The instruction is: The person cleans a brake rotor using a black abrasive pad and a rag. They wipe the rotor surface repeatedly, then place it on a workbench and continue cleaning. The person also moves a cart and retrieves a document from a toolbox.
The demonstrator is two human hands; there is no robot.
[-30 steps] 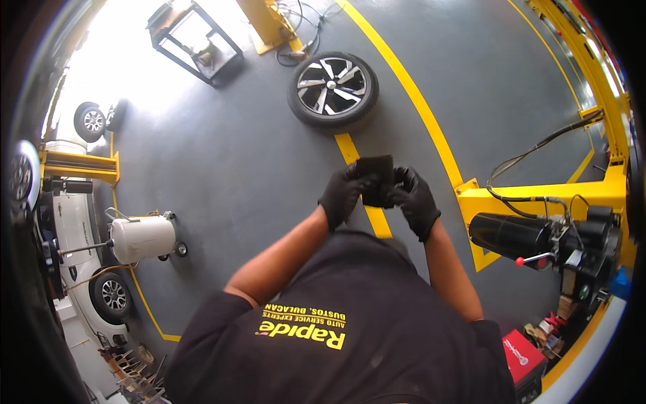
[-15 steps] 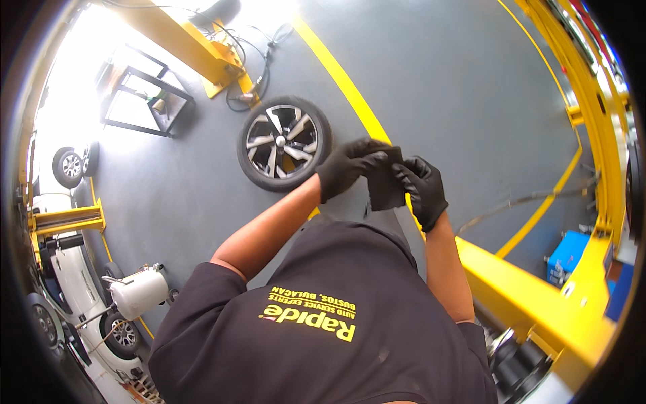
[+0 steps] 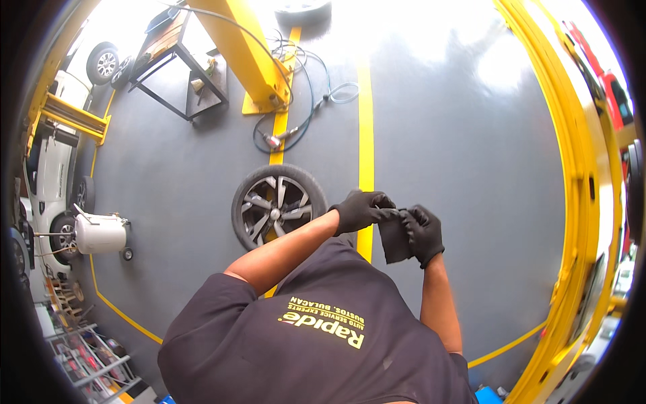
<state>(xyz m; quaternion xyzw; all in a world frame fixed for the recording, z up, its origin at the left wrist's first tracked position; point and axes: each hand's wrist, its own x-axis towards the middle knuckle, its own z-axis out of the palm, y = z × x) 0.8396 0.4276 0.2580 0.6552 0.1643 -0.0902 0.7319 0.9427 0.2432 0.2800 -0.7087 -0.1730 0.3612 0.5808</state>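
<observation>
Both my hands wear black gloves and meet in front of my chest. My left hand (image 3: 362, 209) pinches the top edge of a dark flat rectangular piece (image 3: 393, 244), maybe cloth or a pad. My right hand (image 3: 424, 233) grips the same piece along its right side, so it hangs below my fingers. A wheel with a black tyre and a dark spoked alloy rim (image 3: 278, 205) lies flat on the grey floor just left of my left hand.
A yellow lift post (image 3: 245, 57) stands ahead with hoses (image 3: 303, 114) coiled at its base. A yellow floor line (image 3: 365, 128) runs forward. A black frame table (image 3: 176, 60), a white wheeled drum (image 3: 99, 233) and a white car (image 3: 50, 175) are on the left. A yellow lift beam (image 3: 580, 202) curves along the right.
My view has swung, so the wheel now lies closer, left of my hands. Both hands still hold the dark piece, which now hangs lower from my fingers.
</observation>
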